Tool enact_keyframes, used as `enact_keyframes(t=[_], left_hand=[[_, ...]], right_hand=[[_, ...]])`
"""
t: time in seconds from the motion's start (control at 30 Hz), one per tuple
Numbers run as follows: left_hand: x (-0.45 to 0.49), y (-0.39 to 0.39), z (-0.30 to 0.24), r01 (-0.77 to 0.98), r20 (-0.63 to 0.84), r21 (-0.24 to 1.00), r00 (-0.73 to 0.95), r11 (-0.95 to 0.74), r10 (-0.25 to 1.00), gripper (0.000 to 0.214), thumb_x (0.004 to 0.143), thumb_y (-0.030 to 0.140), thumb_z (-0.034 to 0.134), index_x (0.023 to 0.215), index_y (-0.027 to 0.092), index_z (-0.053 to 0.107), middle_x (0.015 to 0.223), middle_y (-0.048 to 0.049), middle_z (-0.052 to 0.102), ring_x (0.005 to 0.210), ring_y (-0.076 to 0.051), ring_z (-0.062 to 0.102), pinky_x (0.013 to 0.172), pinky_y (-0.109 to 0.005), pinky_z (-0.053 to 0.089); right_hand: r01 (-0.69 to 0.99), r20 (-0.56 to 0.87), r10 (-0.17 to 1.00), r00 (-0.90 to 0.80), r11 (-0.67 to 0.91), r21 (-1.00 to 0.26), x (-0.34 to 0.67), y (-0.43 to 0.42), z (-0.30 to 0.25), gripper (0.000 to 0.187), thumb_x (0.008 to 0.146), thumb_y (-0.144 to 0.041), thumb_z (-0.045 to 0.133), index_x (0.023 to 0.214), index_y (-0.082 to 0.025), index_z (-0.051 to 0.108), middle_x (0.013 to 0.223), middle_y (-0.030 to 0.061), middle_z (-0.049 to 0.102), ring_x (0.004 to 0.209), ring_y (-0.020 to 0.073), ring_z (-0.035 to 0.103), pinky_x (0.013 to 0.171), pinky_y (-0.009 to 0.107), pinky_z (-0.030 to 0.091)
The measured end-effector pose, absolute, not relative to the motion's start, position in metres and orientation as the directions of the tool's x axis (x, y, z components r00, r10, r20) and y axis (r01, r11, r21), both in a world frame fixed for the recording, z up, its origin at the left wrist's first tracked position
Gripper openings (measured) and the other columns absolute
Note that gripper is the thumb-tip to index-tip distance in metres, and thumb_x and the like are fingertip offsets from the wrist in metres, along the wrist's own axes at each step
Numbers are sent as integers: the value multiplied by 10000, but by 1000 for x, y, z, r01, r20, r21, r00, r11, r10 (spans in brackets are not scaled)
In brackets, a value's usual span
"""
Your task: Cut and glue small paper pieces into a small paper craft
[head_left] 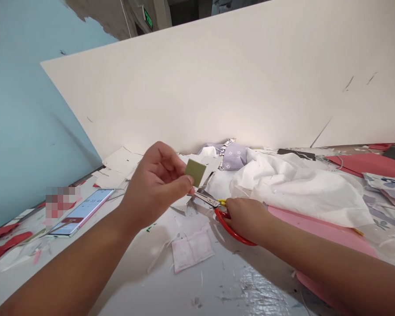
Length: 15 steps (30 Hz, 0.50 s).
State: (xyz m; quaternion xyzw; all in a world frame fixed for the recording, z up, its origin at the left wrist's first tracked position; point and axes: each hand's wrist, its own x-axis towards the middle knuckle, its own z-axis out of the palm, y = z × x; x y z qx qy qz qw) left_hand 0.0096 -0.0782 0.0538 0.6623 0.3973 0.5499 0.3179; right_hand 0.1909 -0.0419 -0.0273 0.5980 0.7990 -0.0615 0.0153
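Note:
Between the thumb and fingers of my left hand (163, 173) is a small olive-green square of card (195, 172), tilted above the table. My right hand (245, 215) grips a pair of scissors (235, 235) with red handles. Their metal blades point left, and the tips reach just under the thumb of my left hand. Whether the blades touch the card is hidden. Something small and yellow shows beside the fingers of my right hand. Below the scissors a flat, whitish-pink fabric pouch (193, 249) lies on the table.
A phone (82, 213) lies at the left near red scraps (15, 243). White cloth (299, 186) is bunched at the right, behind pink sheet material (319, 228). A lilac patterned cloth bundle (235, 156) rests against the white panel (217, 87). Red sheets (368, 164) lie far right.

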Motion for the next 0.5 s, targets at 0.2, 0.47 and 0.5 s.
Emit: enact_keyframes(t=[0.2,0.47,0.5], left_hand=[[-4,-84,29,390,122,885,332,-253,936,156,734,210,510,858,240,600,649,19,601,644,-150,591,644,-285,470],[-33,-89,-5,682,-253,731,244,20,936,163,719,360,539,713,205,590,724,-3,608,640,-148,531,573,-249,382],[-34,-88,-8,669,-262,742,230,43,937,161,707,353,545,693,197,585,692,1,594,617,-142,517,557,-242,371]], right_hand=[[958,-126,949,-288,286,-30,198,-45,-20,171,770,-265,452,830,-144,558,845,129,632,726,287,619,542,321,394],[955,-253,923,-290,295,-19,205,-43,-17,79,707,-225,498,656,-180,539,658,79,616,586,263,613,455,300,375],[955,-258,921,-292,296,-23,205,-42,-18,79,705,-227,498,653,-182,537,655,76,616,581,261,613,455,300,375]])
